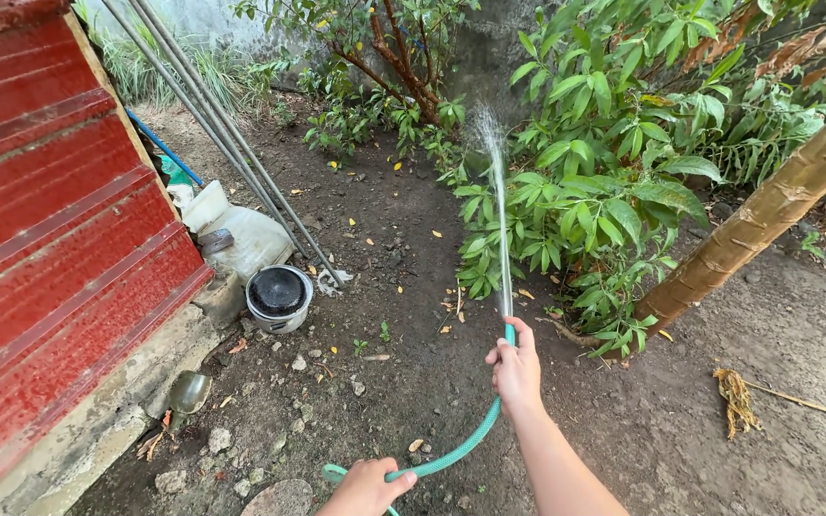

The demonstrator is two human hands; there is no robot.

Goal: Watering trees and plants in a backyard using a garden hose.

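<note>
Head view looks down on bare soil. Right hand is closed around the end of a green hose, thumb at the nozzle, and a water jet shoots up toward a leafy bush. Left hand, at the bottom edge, grips the hose lower down. A black-lidded bucket stands beside a red wall; poles lean nearby.

Bare soil ahead open. Leafy shrub crowds right; red wall, leaning poles, bucket block left.
</note>
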